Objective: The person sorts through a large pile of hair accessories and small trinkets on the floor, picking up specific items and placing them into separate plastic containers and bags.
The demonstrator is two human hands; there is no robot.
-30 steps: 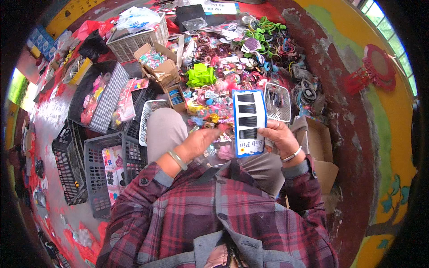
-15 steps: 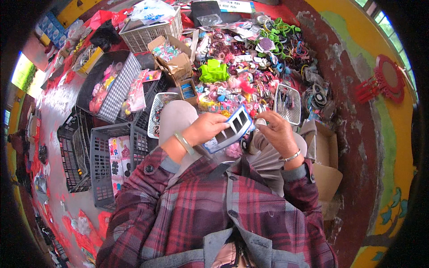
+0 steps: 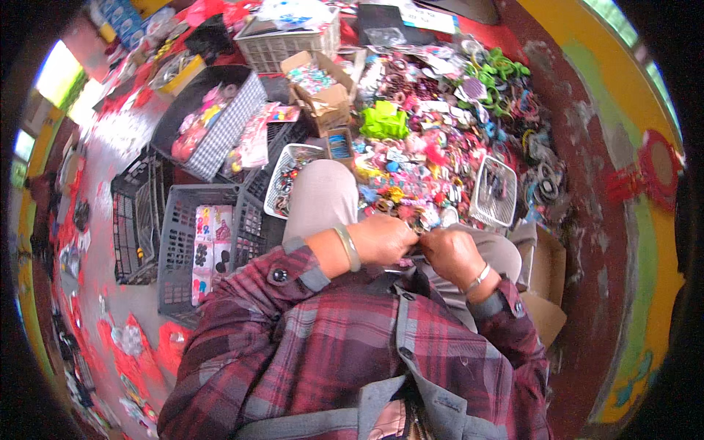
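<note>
My left hand (image 3: 381, 239), with a bangle at its wrist, is closed, its back toward me. My right hand (image 3: 452, 254), also with a bangle, is closed right beside it, the fingertips of both hands meeting above my lap. What they pinch is mostly hidden behind the fingers; only a dark bit shows between and below them. In front of the hands spreads a large heap of small colourful hair accessories (image 3: 418, 147), with a bright green bundle (image 3: 384, 119) on it.
A white basket (image 3: 495, 192) of small items sits to the right of the heap, another white basket (image 3: 268, 199) by my left knee. Grey crates (image 3: 170, 253) stand at left. An open cardboard box (image 3: 546, 257) lies right of my leg. Further off is a large beige crate (image 3: 287, 51).
The hands have come together and closed. The blue-and-white card with dark panels, held by the left hand before, no longer shows. The whole view has shifted, the surroundings moving right and down.
</note>
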